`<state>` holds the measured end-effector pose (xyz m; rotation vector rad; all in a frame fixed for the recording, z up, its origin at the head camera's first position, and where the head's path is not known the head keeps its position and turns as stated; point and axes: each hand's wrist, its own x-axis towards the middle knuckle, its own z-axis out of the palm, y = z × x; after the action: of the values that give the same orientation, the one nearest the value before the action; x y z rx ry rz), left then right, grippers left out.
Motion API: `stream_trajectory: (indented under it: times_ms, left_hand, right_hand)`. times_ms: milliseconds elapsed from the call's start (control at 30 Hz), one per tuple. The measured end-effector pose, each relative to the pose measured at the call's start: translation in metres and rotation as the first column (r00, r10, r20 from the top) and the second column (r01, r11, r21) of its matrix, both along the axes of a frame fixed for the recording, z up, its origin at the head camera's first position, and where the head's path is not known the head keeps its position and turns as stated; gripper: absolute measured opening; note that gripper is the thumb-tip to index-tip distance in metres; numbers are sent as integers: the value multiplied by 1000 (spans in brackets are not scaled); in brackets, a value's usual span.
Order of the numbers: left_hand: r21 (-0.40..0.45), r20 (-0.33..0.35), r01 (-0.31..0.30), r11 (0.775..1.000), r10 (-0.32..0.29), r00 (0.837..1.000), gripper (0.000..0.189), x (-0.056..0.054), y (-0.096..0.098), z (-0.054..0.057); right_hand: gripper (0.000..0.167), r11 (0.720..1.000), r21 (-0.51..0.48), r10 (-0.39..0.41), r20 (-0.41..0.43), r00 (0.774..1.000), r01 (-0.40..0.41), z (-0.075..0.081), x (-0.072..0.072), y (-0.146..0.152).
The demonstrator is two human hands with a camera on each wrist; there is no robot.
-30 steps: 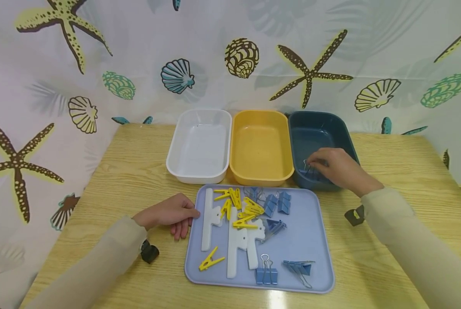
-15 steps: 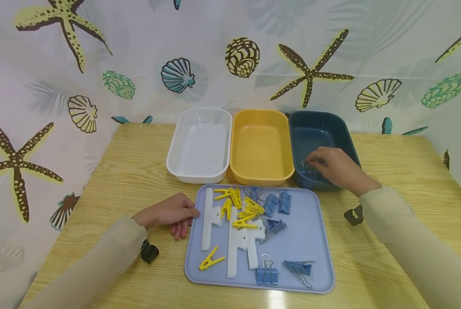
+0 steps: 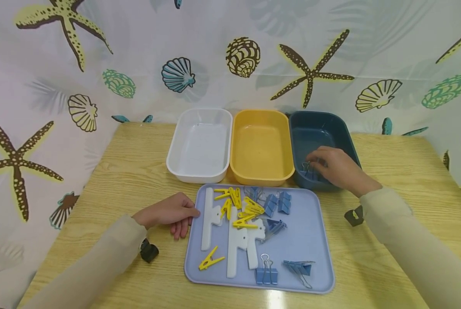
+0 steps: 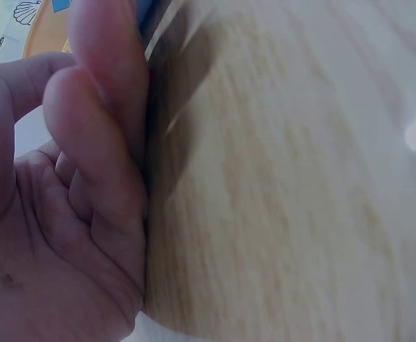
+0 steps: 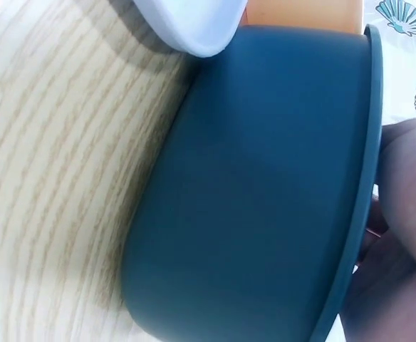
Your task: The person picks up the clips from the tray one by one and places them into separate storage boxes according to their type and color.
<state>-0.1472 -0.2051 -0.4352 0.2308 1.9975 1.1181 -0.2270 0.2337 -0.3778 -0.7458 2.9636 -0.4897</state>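
My right hand (image 3: 335, 166) reaches over the near rim of the dark blue bin (image 3: 350, 137). Its fingertips pinch at the wire handles of a blue binder clip (image 3: 309, 173) low inside that bin. In the right wrist view the bin's outer wall hides the fingertips and the clip. Beside the left edge of the lavender tray (image 3: 303, 236), my left hand (image 3: 170, 212) rests on the table, one fingertip at the rim and the other fingers loosely bent. The tray bears yellow clothespins (image 3: 211, 259), white bag clips (image 3: 232, 249) and blue binder clips (image 3: 266, 274).
A yellow bin (image 3: 261, 178) stands between the dark blue bin and a white bin (image 3: 197, 177), all in a row behind the tray. Behind the wooden table (image 3: 137, 150) hangs a curtain (image 3: 215, 25) printed with shells and starfish.
Over the last second my right hand has shifted only slightly at the dark blue bin, and the clip by its fingertips has moved a little. The left hand and tray stay put.
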Motion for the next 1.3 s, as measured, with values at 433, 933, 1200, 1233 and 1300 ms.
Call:
stream_trajectory:
  times_ms: [433,933,1200,1233,1300]
  left_hand:
    - [-9,-2,4,1000,-4,1000,38,-2,1,4]
    - [-11,6,8,1000,-8,1000,37,0,0,5]
    - [1,8,9,1000,-9,1000,37,1,2,4]
    - [-1,7,9,1000,-9,1000,37,1,2,4]
    - [-1,7,10,1000,-10,1000,38,1,3,4]
  right_hand:
    - [28,992,-35,-124,-67,990,122,0,2,15]
    - [25,971,162,-149,-174,973,178,4,2,24]
    - [20,973,171,-119,-197,973,153,-2,2,29]
    - [19,974,167,-117,-198,973,151,-2,1,30]
    - [19,976,160,-115,-197,974,147,-3,1,30]
